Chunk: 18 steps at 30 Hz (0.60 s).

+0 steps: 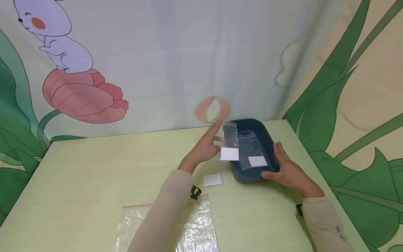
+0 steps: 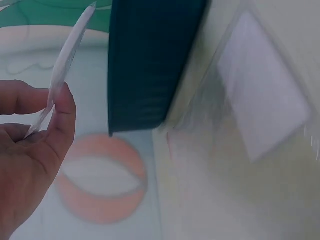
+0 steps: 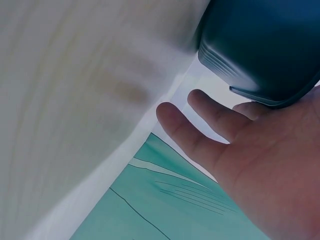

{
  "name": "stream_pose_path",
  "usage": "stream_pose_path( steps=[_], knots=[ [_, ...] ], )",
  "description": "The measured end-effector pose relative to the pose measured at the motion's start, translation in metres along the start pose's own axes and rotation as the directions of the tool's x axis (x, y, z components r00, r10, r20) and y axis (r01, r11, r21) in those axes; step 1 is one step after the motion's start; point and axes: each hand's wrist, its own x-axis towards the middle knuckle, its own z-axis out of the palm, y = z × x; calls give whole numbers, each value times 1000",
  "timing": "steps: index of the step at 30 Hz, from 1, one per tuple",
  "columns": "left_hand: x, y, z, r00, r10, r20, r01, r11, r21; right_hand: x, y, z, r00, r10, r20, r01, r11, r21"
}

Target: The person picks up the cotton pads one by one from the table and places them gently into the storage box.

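Beside the blue tub, the left hand pinches a clear bag between its fingers
The right hand touches the tub's side, fingers spread wide

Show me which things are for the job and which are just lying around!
Probably for the job:
- left hand, pinching a small clear bag
- right hand, touching the blue tub
- second bag, inside the tub
- third bag, on the table

Probably just there:
- big clear bag
- cartoon backdrop
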Motion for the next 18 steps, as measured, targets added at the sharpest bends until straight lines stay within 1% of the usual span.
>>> stream_pose_path(
  steps=[2,4,8,9,12,14,18],
  knots=[
    [7,0,10,1000,-12,0,12,1000,-6,-1,0,0,1000,5,-3,-5,1000,-1],
    [14,1,19,1000,-23,-7,23,1000,20,0,-1,-1,1000,8,-5,-8,1000,-3],
    [30,6,37,998,-45,-40,50,991,128,1,-1,-1,1000,6,-10,-7,1000,-8],
    [34,8,41,998,-57,-37,62,986,155,2,-1,-2,1000,5,-10,-5,1000,-10],
    [45,13,56,996,-91,-9,91,975,204,2,0,-2,1000,2,-10,-2,1000,-13],
    [51,16,66,993,-118,21,111,970,216,2,0,-1,1000,0,-6,0,1000,-6],
    [59,19,86,982,-175,64,161,970,183,0,0,-1,1000,-7,-2,7,1000,9]
  ],
)
